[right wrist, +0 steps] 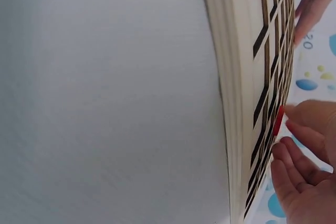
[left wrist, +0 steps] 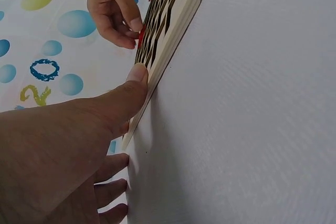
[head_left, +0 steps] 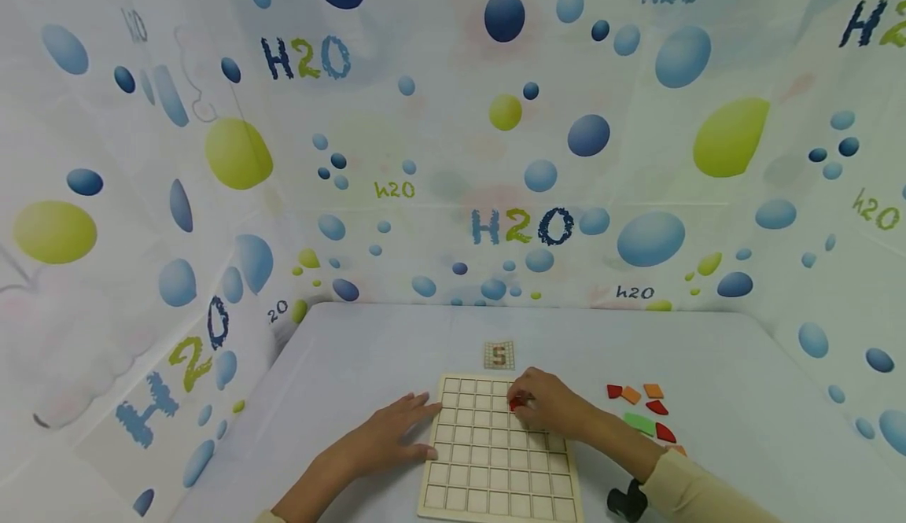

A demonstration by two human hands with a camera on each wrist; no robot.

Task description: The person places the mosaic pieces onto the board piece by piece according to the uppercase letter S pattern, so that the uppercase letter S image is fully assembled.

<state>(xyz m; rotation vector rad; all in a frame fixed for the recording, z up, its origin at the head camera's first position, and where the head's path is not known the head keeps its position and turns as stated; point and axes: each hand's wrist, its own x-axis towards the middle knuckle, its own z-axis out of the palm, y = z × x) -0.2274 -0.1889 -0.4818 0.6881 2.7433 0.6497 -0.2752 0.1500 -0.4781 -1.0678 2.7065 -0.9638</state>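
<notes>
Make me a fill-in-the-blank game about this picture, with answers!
The piece pinched by the right hand is coloured ____.
The left hand touches the board on its ____ side.
The loose pieces beside the board are red, orange and ____.
Lettering on the backdrop reads ____.

Missing words: red; left; green; H2O.

The board [head_left: 478, 477] lies on the table [head_left: 375, 350], the card [head_left: 499, 355] just beyond its far edge. The left hand [head_left: 389, 434] touches its left edge; the right hand [head_left: 550, 405], with one piece [head_left: 515, 404], is over its far part. Loose pieces [head_left: 639, 424] lie to the right.
</notes>
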